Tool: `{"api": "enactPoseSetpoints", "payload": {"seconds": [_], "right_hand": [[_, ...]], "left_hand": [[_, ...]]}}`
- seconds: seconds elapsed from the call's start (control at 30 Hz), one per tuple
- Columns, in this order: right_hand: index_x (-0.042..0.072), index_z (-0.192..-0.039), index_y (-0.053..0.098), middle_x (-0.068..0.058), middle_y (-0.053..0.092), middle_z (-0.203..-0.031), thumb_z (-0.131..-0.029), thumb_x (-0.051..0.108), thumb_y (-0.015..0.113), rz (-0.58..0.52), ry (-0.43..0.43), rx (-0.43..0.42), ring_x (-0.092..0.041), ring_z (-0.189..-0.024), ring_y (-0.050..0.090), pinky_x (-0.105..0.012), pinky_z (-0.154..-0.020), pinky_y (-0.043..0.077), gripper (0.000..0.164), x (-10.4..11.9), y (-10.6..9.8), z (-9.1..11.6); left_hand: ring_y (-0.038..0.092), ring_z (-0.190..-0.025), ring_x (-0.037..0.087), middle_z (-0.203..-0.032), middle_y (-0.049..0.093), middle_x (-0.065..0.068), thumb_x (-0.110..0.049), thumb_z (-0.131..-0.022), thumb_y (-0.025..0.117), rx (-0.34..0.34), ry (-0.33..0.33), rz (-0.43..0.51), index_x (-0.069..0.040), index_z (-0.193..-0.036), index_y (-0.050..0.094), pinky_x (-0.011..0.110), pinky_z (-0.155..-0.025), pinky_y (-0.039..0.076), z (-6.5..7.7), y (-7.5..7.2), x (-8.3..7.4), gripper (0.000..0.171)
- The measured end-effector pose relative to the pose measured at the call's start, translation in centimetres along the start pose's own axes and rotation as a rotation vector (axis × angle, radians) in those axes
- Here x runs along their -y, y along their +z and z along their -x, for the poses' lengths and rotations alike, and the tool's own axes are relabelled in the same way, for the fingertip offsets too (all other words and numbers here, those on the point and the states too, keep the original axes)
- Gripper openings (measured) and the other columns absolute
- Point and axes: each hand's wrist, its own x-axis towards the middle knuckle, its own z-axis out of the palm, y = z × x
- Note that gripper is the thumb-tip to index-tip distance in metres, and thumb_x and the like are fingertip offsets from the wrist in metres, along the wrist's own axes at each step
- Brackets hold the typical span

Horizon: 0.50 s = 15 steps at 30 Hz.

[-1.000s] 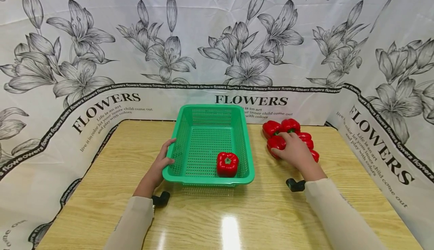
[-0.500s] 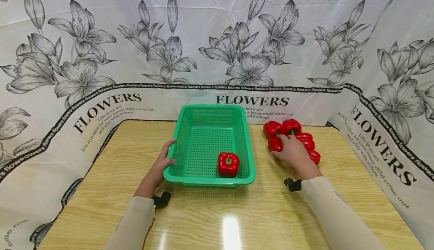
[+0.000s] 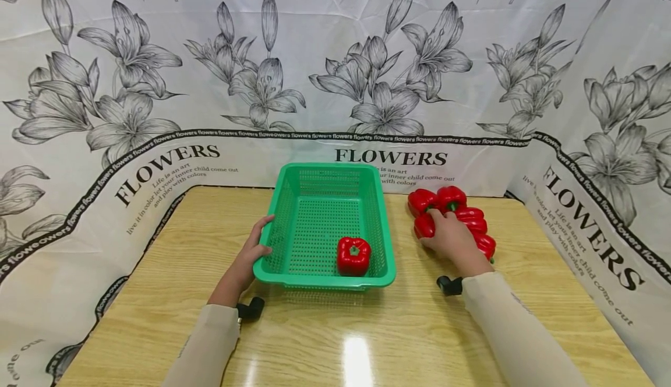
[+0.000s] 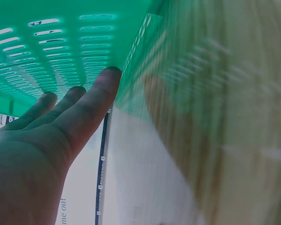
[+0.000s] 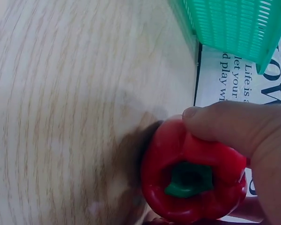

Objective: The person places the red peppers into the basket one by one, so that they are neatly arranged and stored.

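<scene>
At the table's right, my right hand (image 3: 452,236) grips a red bell pepper (image 3: 423,226) within a cluster of red peppers. The right wrist view shows the thumb on top of this bell pepper (image 5: 192,154), its green stem end facing the camera; the other fingers are mostly hidden. A green perforated basket (image 3: 325,282) stands mid-table, with one red bell pepper (image 3: 353,259) in its front right corner. At the basket's left side rests my left hand (image 3: 249,259). Seen from the left wrist, its straight fingers (image 4: 91,103) touch the slotted wall (image 4: 51,47).
Other red bell peppers (image 3: 452,198) lie close together around the right hand, some partly hidden by it. The wooden table (image 3: 304,340) is backed by a white floral cloth (image 3: 314,95), which also rises along both sides.
My right hand has shifted slightly left and toward me, its fingers closing more around the pepper. The left hand stays at the basket, which has not visibly moved on the table.
</scene>
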Motion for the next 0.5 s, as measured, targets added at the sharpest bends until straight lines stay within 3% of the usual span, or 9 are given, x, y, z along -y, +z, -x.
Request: {"api": "enactPoseSetpoints", "payload": {"seconds": [0.5], "right_hand": [[0.003,-0.143,0.033,-0.032,0.035,-0.137,-0.076,0.036,0.074,-0.119,-0.015,-0.001,-0.051,-0.116,0.045,-0.069,-0.091,0.04,0.085,-0.05,-0.73,0.75]], "left_hand": [[0.032,-0.133,0.041,-0.16,0.006,0.012,-0.008,-0.082,0.04,0.004,-0.005,0.001,-0.032,-0.153,0.016,0.036,-0.09,0.041,-0.14,-0.05,0.25,0.079]]}}
